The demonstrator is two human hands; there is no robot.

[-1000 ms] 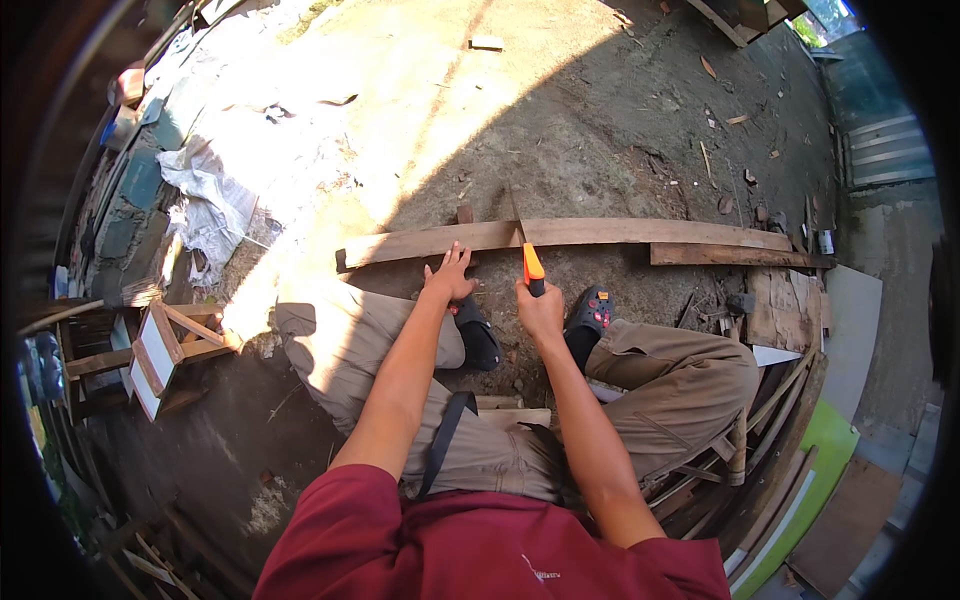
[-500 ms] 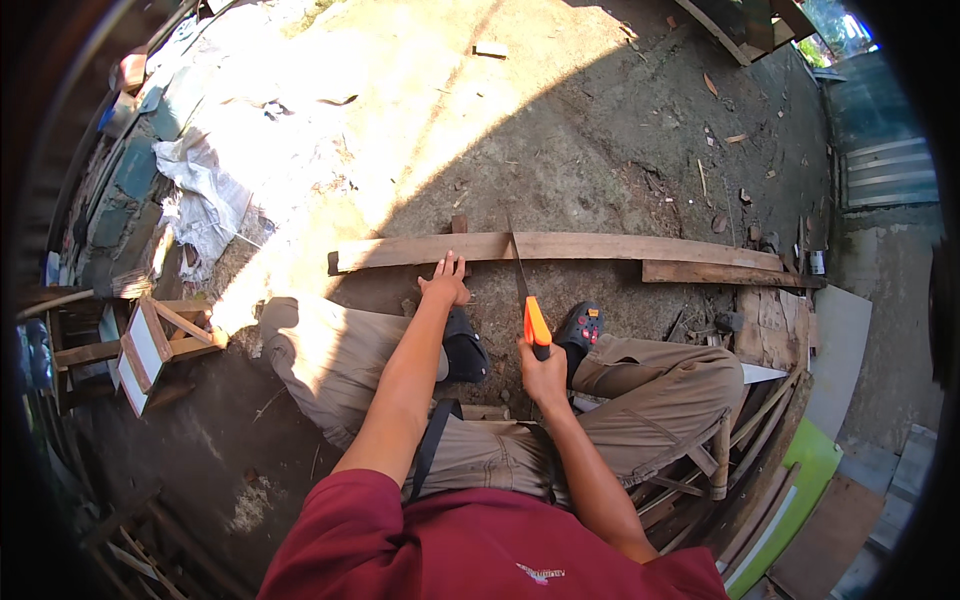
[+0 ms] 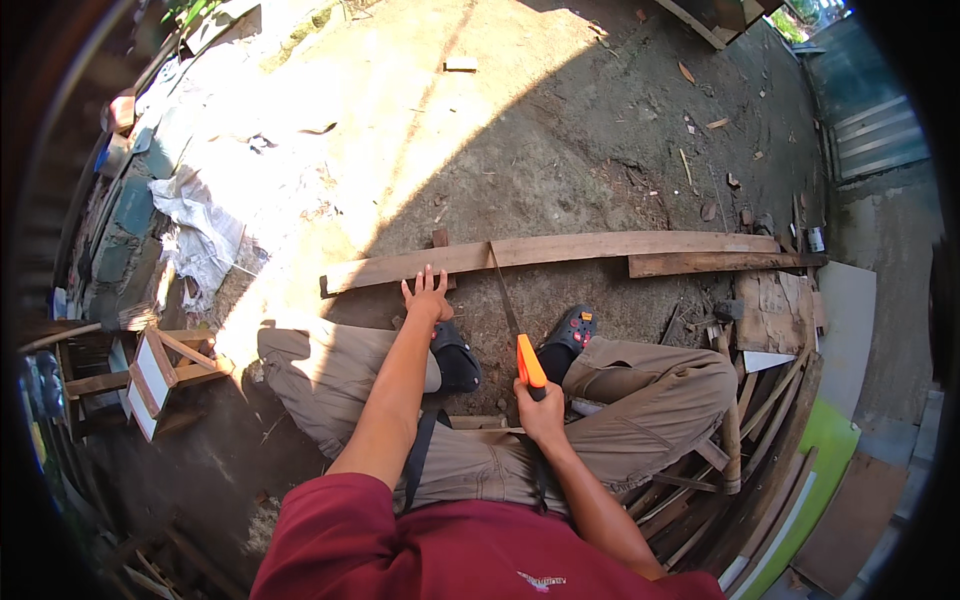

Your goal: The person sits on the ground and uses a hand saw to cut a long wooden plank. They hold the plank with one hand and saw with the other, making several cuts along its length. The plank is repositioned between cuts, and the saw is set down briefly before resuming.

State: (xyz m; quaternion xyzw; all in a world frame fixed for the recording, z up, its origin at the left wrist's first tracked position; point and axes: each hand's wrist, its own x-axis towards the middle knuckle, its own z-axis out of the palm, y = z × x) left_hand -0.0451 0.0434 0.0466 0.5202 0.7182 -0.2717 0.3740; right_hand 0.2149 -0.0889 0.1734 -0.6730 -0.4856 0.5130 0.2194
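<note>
A long wooden plank (image 3: 600,246) lies across in front of me, its left part resting over a small wood block (image 3: 440,238). My left hand (image 3: 428,298) is on the plank's near edge, fingers spread and held flat. In my right hand (image 3: 541,408) is the orange and black handle of a handsaw (image 3: 530,362). Its dark, narrow blade slants up to the plank, right of my left hand, with the tip near the far edge. Whether the teeth have bitten into the wood is too small to tell.
A second, darker plank (image 3: 700,263) lies under the right end. Scrap boards and a green panel (image 3: 815,480) are piled at the right. On the left are a small wooden frame (image 3: 150,385) and a white sack (image 3: 200,235). My shoes (image 3: 455,365) are close behind the plank.
My right hand has drawn the saw back toward me, so less of the blade reaches past the plank. The left hand stays on the plank, and the whole view has shifted slightly.
</note>
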